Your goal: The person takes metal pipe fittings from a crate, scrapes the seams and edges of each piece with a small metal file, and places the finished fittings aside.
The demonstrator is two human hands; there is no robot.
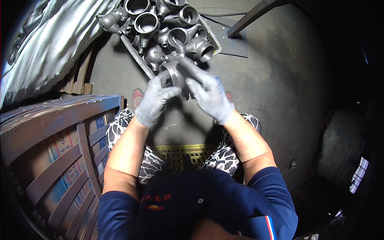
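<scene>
My left hand, in a grey knit glove, grips a grey metal pipe fitting with a wide threaded rim, thumb across its near side. The fitting is held up just in front of a heaped tray. At its right side is my right hand, gloved too, its fingers stretched out and blurred, thumb apart. Whether those fingers touch the fitting I cannot tell. Behind lie several similar metal fittings with round openings and narrow necks, piled in the tray.
A slatted bluish-brown rack with printed cartons behind it stands at the left. White sheeting hangs at upper left. A dark metal leg is at upper right. Beneath me is a yellow plastic crate. A small dark piece lies on the right floor.
</scene>
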